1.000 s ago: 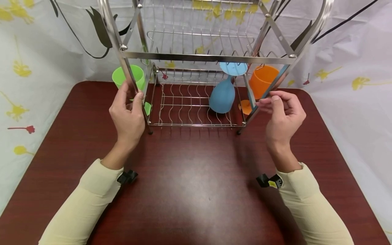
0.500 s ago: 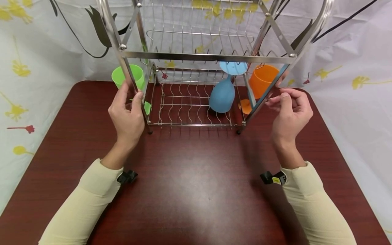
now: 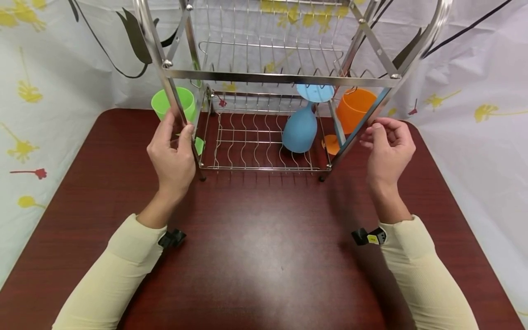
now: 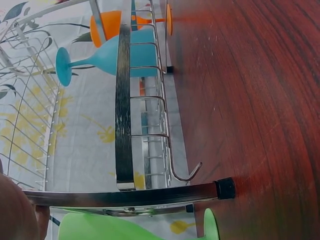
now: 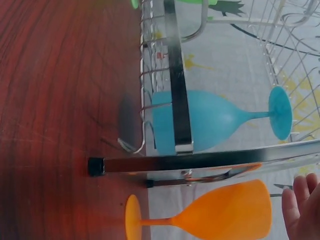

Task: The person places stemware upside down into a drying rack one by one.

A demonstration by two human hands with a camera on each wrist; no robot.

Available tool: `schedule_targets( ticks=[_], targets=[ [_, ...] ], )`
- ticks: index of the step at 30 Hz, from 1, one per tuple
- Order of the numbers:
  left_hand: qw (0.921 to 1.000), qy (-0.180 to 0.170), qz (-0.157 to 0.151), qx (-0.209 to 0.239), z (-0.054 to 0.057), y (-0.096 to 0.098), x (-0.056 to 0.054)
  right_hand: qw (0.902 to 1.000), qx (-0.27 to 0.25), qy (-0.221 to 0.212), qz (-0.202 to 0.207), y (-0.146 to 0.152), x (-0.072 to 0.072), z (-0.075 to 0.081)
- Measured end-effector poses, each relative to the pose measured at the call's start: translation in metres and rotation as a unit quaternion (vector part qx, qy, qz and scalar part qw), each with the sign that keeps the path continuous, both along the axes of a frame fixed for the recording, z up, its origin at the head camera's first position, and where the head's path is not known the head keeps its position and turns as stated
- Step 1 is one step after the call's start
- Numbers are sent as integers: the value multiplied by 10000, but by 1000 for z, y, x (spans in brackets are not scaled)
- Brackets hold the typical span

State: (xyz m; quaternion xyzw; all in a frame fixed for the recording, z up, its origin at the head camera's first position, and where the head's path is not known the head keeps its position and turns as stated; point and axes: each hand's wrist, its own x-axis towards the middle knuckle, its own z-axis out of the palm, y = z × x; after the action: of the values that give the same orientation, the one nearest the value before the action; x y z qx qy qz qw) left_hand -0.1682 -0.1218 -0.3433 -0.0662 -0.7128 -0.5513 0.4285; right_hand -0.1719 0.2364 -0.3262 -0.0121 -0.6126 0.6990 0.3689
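Note:
A chrome two-tier dish rack (image 3: 280, 78) stands at the back of the table. My left hand (image 3: 172, 158) grips its left front leg between thumb and fingers. Just outside the right front leg, my right hand (image 3: 389, 153) hovers with loosely bent fingers and holds nothing. On the lower tier a blue plastic goblet (image 3: 299, 132) sits upside down, its foot up; the right wrist view shows this blue goblet (image 5: 210, 120) whole. An orange goblet (image 3: 355, 110) stands upright beyond the right leg. Behind the left leg is an upright green goblet (image 3: 184, 98), partly hidden by the leg and hand.
The dark red wooden table (image 3: 264, 247) spreads out in front of the rack. White sheeting (image 3: 474, 151) with yellow and red flower prints surrounds it at the back and sides. The rack's upper wire tier (image 3: 268, 46) overhangs the goblets.
My right hand has moved right, off the rack's right front leg, and its fingers have loosened. The left hand keeps its grip in the same place. Rack and goblets have not moved.

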Motion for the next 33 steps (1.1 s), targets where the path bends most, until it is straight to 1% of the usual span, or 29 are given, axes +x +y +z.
schedule_targets(
  ticks=[4, 7, 11, 14, 20, 22, 27, 33],
  targets=[
    [9999, 117, -31, -110, 0, -1, 1, 9993, 244, -254, -126, 0, -1, 0],
    [9997, 173, -51, -181, 0, -1, 1, 9976, 438, -466, -265, -3, 1, 4],
    [9995, 210, -74, -218, -2, -2, -1, 9952, 549, -721, -378, -7, 3, 9],
    [9995, 217, -81, -224, -3, -2, -1, 9932, 628, -885, -422, -8, 0, 10],
    [9994, 247, -108, -221, -1, -2, -1, 9847, 1078, -1215, -626, -7, -6, 8],
    [9993, 261, -106, -225, -1, -2, -1, 9822, 1156, -1310, -696, -6, -7, 7],
    [9996, 224, -84, -144, -1, -1, -2, 9787, 1121, -1556, -731, -1, -14, 4],
    [9999, 141, -36, -73, -2, -1, -2, 9680, 1227, -2084, -674, 5, -21, 0]
  ],
)
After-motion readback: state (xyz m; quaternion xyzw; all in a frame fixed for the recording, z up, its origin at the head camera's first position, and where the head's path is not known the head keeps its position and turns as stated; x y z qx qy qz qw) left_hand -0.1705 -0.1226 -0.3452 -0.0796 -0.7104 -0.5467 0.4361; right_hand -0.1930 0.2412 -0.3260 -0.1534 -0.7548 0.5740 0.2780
